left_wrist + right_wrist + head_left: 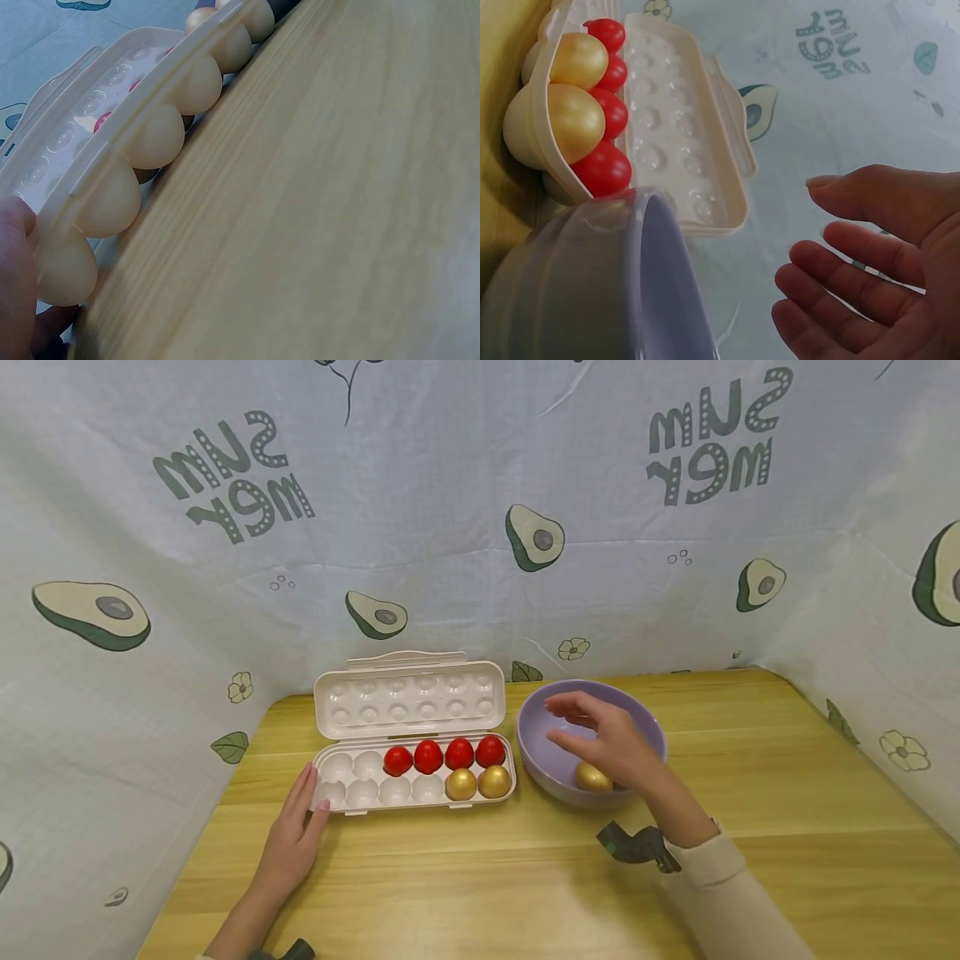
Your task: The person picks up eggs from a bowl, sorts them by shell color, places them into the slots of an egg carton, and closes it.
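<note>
Open on the wooden table (450,877): a pale egg carton (394,791), with its lid (411,699) laid back at the far side. In the far row, four red eggs (459,753); in the near row, at the right end, two golden eggs (461,784). At the carton's left end, the left hand (294,842), with thumb and fingers clamped on the corner. Just to the right, a lavender bowl (535,739), with a loose golden egg (594,777) visible inside. Over this bowl, the right hand (611,739), thumb and fingers apart. Behind everything, an avocado-printed cloth (442,485).
</note>
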